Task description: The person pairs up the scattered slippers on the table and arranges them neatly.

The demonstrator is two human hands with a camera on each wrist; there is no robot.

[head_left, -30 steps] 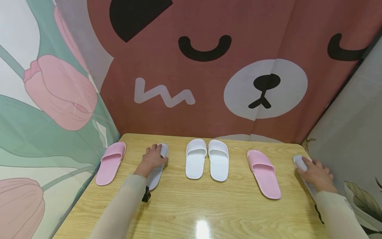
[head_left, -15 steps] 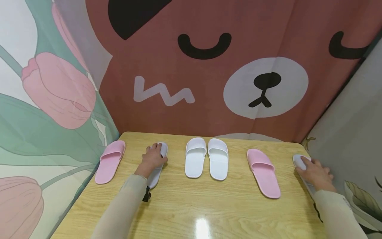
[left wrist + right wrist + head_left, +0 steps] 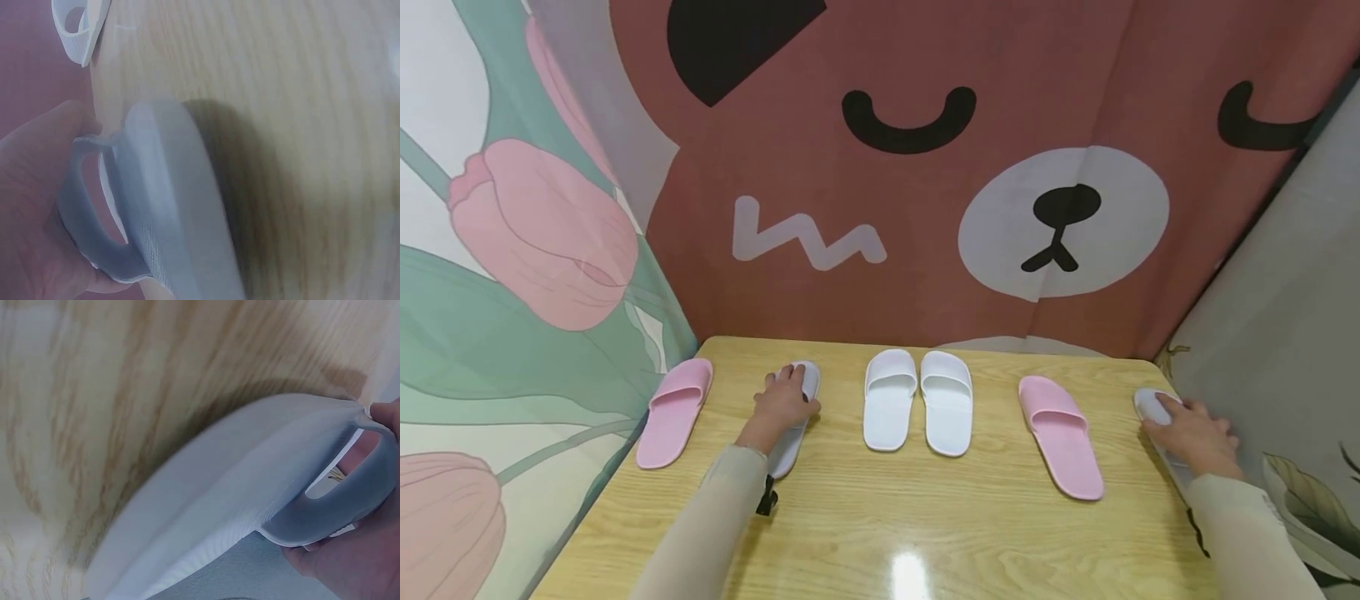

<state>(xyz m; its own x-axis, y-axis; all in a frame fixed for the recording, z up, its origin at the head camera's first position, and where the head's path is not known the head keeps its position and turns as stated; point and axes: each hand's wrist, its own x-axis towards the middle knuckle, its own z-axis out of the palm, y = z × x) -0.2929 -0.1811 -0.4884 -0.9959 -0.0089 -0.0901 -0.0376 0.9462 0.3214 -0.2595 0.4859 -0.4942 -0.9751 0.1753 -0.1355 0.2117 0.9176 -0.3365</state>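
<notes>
My left hand [image 3: 784, 400] grips a pale grey slipper [image 3: 786, 450] across its strap, left of centre on the table. In the left wrist view the thumb and fingers span the strap of that slipper [image 3: 181, 206], whose side faces the camera. Over at the right edge, my right hand [image 3: 1197, 437] holds the matching grey slipper [image 3: 1148, 406] round its strap from above. The right wrist view has this slipper [image 3: 206, 487] lying lengthwise, with fingertips at the strap's far end. Both hands hide most of the straps in the head view.
Two white slippers [image 3: 890, 417] stand side by side at the middle back of the wooden table [image 3: 850, 525]. One pink slipper [image 3: 675, 417] lies at the far left, another pink slipper [image 3: 1067, 450] right of centre. A bear-print curtain [image 3: 820, 308] hangs behind.
The head view shifts slightly. Both hands and all the slippers keep their places on the table.
</notes>
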